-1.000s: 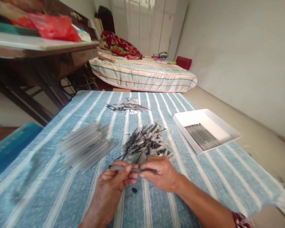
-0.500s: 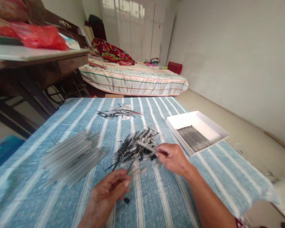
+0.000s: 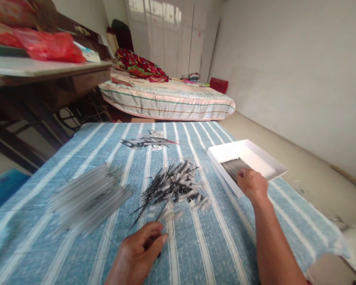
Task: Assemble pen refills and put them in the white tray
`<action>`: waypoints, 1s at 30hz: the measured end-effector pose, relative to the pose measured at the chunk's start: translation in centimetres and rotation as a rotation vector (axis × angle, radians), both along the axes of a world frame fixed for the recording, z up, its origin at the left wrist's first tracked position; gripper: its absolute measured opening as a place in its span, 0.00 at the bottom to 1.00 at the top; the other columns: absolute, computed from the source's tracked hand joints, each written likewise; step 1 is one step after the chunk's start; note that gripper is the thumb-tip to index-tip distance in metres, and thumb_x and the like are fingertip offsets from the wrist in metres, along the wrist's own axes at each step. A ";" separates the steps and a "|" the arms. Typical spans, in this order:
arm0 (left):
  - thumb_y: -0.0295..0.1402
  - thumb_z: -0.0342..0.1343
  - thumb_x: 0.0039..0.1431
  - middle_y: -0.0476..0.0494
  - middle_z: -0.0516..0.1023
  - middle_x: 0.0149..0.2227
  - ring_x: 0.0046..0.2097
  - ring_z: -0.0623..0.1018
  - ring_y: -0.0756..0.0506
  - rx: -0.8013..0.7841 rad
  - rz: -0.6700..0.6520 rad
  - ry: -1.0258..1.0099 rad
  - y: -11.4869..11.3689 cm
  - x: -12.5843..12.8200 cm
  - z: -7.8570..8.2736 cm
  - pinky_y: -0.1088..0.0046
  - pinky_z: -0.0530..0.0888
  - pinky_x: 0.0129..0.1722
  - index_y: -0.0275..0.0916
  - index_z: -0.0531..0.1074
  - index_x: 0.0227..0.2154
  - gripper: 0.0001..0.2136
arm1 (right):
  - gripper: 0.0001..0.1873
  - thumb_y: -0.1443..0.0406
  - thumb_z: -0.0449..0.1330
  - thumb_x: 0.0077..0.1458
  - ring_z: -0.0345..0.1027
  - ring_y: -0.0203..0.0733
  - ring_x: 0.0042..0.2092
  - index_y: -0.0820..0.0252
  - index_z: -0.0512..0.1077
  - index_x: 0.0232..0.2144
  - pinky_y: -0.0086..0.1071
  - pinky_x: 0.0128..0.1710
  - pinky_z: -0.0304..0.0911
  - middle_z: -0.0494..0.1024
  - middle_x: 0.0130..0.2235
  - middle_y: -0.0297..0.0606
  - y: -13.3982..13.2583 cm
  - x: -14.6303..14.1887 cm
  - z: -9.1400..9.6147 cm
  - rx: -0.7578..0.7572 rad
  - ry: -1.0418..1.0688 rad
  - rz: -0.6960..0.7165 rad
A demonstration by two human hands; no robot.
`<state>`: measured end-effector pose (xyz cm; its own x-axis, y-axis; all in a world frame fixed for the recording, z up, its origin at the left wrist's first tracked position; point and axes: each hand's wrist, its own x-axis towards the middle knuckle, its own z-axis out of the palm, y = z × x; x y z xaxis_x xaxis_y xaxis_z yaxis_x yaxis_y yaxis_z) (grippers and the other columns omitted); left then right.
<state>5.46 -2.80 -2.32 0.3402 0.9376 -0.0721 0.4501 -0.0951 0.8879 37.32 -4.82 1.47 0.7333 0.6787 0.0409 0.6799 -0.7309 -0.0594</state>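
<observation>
My left hand [image 3: 141, 247] is at the near edge of the loose pile, its thumb and fingertips closed on a thin dark pen part [image 3: 161, 211]. A dark end just shows below the fingers. My right hand [image 3: 253, 183] reaches into a shallow white box [image 3: 265, 148], fingers closed at the near end of a row of dark, slim pens [image 3: 231, 166]. The pen in its grip is mostly hidden by the hand. Between the hands lies a heap of thin black sticks, small black caps and translucent pieces [image 3: 173, 186].
To the left rests a stack of grey translucent tubes [image 3: 90, 198]. Farther back, another small pile of dark sticks [image 3: 148, 140] lies on the blue striped cloth [image 3: 192, 245]. Behind the table stands a bed [image 3: 172, 101]; a wooden desk [image 3: 77, 75] is at left.
My right hand has moved right from the middle heap to the white box, bringing a grey pen along. My left hand has shifted slightly right and down, still pinching.
</observation>
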 end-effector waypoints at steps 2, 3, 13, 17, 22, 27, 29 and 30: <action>0.39 0.59 0.45 0.51 0.76 0.22 0.25 0.75 0.46 0.006 -0.016 0.008 0.0 0.0 0.0 0.78 0.71 0.25 0.42 0.75 0.26 0.07 | 0.14 0.67 0.51 0.50 0.72 0.48 0.38 0.54 0.76 0.32 0.33 0.31 0.61 0.78 0.34 0.44 0.1 0.1 -0.1 -0.025 0.014 0.015; 0.39 0.59 0.45 0.50 0.77 0.22 0.25 0.75 0.46 0.006 -0.025 0.007 0.0 -0.1 0.0 0.77 0.71 0.25 0.42 0.75 0.25 0.07 | 0.14 0.66 0.51 0.49 0.72 0.49 0.39 0.54 0.77 0.32 0.33 0.31 0.61 0.78 0.35 0.44 0.2 0.1 -0.2 -0.036 0.020 0.023; 0.38 0.60 0.42 0.50 0.77 0.22 0.25 0.75 0.46 0.007 -0.006 -0.023 0.0 -0.2 0.2 0.77 0.71 0.25 0.43 0.75 0.24 0.06 | 0.16 0.60 0.50 0.52 0.72 0.49 0.39 0.54 0.78 0.31 0.34 0.31 0.62 0.78 0.35 0.44 0.1 0.5 -0.3 -0.084 0.063 0.061; 0.37 0.60 0.42 0.51 0.76 0.21 0.23 0.74 0.47 0.025 -0.006 -0.021 0.0 -0.2 0.5 0.78 0.70 0.23 0.43 0.75 0.23 0.05 | 0.16 0.58 0.51 0.52 0.72 0.49 0.38 0.54 0.78 0.31 0.33 0.31 0.61 0.79 0.34 0.44 0.1 0.8 -0.6 -0.078 0.070 0.052; 0.37 0.57 0.46 0.52 0.74 0.20 0.24 0.73 0.48 0.054 -0.050 0.045 -0.1 -0.2 0.4 0.77 0.68 0.25 0.42 0.74 0.24 0.05 | 0.14 0.62 0.53 0.50 0.71 0.49 0.39 0.56 0.78 0.31 0.32 0.30 0.60 0.78 0.33 0.45 -0.1 0.9 -0.9 -0.074 0.051 0.068; 0.37 0.55 0.49 0.51 0.73 0.21 0.25 0.73 0.48 0.046 -0.075 0.092 -0.3 -0.4 0.6 0.76 0.67 0.26 0.40 0.72 0.25 0.06 | 0.14 0.63 0.52 0.49 0.71 0.51 0.38 0.55 0.78 0.31 0.34 0.28 0.58 0.78 0.34 0.44 -0.3 0.9 -0.9 -0.107 0.051 0.074; 0.36 0.54 0.50 0.51 0.73 0.22 0.25 0.72 0.48 0.058 -0.066 0.101 -0.3 -0.5 0.7 0.76 0.66 0.27 0.40 0.72 0.25 0.06 | 0.14 0.62 0.52 0.49 0.71 0.51 0.36 0.54 0.78 0.31 0.34 0.27 0.57 0.77 0.33 0.45 -0.4 0.9 -0.8 -0.115 0.052 0.067; 0.36 0.53 0.50 0.51 0.73 0.22 0.26 0.72 0.48 0.069 -0.061 0.109 -0.2 -0.5 0.7 0.76 0.66 0.27 0.40 0.72 0.25 0.06 | 0.14 0.60 0.52 0.49 0.71 0.51 0.36 0.54 0.78 0.31 0.33 0.27 0.57 0.77 0.33 0.45 -0.5 0.9 -0.8 -0.112 0.050 0.061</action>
